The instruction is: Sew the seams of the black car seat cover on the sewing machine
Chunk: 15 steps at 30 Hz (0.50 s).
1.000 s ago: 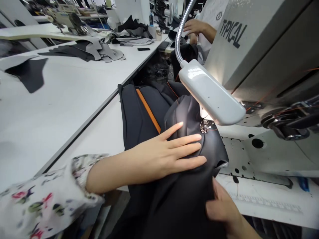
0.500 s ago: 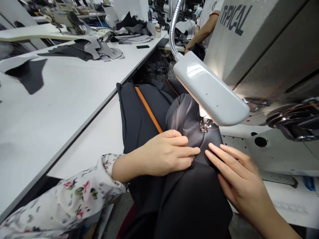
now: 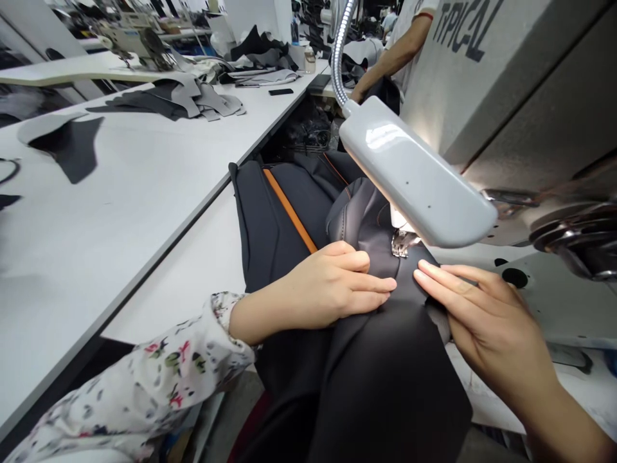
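Note:
Dark, leather-like sewn material [image 3: 390,366] lies under the presser foot [image 3: 400,244] of a sewing machine [image 3: 482,96] and drapes down toward me. My left hand [image 3: 322,289] rests on it left of the foot, index finger stretched out and the outer fingers bent. To the right of the foot, my right hand [image 3: 482,308] lies near the material's edge with long, straight fingers touching its surface; the thumb is hidden. An orange strip [image 3: 289,211] runs along the dark panel beyond my left hand. A seam passes through the material in front of the foot.
A white lamp [image 3: 417,173] on a bendy metal neck hangs over the foot. Grey and black cut pieces [image 3: 178,96] lie on the white table [image 3: 130,173], with a dark phone-like slab [image 3: 281,92] farther back. Another person's arm [image 3: 395,61] shows behind the machine.
My right hand has shifted right and slightly away from my left hand. The material has slid a little under the foot, and the whole view has moved slightly.

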Tool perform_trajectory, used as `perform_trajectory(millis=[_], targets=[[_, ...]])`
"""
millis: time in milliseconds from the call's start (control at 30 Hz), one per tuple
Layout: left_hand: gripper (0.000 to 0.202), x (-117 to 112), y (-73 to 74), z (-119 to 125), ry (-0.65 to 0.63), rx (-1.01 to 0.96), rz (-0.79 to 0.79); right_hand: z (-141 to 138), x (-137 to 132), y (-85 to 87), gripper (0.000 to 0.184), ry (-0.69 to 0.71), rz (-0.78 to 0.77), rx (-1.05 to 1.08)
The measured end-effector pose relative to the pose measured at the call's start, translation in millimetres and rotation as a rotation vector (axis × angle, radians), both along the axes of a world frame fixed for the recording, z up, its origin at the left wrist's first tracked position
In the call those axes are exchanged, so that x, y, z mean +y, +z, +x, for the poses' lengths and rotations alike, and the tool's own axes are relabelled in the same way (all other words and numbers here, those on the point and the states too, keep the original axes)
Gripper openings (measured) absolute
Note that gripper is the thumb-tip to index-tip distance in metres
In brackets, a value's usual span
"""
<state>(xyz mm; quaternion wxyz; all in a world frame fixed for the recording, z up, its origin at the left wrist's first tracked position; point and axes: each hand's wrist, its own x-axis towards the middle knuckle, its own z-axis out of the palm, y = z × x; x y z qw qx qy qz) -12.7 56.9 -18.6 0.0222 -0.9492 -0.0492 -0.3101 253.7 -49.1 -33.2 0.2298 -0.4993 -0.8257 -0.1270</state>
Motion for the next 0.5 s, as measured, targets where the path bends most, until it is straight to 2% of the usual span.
perform_trajectory(millis=[167, 300, 500], targets=[[0.026, 2.6, 2.5, 6.2, -0.018, -0.009, -0.054, 10.2, 19.0, -4.3, 0.047, 0.037, 0.023, 0.079], [0.031, 2.8, 3.4, 9.2, -0.001, -0.009, -0.065, 11.0, 29.9, -6.2, 0.045, -0.01, 0.023, 0.175], [0.034, 5.6, -6.2, 15.5, 0.02, -0.02, -0.095, 11.1, 47.4, -9.1, 0.042, -0.01, 0.06, 0.263]])
